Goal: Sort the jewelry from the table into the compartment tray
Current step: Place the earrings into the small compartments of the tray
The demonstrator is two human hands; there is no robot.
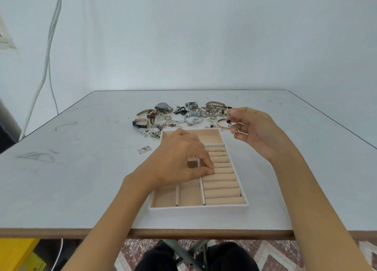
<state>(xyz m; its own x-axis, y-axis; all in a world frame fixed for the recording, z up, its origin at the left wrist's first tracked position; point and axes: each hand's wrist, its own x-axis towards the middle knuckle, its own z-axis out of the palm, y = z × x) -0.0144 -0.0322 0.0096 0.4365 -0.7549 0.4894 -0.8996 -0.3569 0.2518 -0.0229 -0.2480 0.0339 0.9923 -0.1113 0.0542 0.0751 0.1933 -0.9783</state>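
Observation:
A beige compartment tray lies on the table in front of me, with ring rolls down its right side and open compartments on the left. A few rings sit in the upper rolls. My left hand hovers over the tray, thumb and fingertips pinched together at a roll; whatever it pinches is too small to make out. My right hand is raised right of the tray's far end and pinches a thin chain with small dark beads. The jewelry pile lies beyond the tray.
The pile holds watches, a gold bangle, silver bracelets and small rings. A small flat tag lies left of the tray. The table's front edge is close to me. A yellow box stands under the table on the left.

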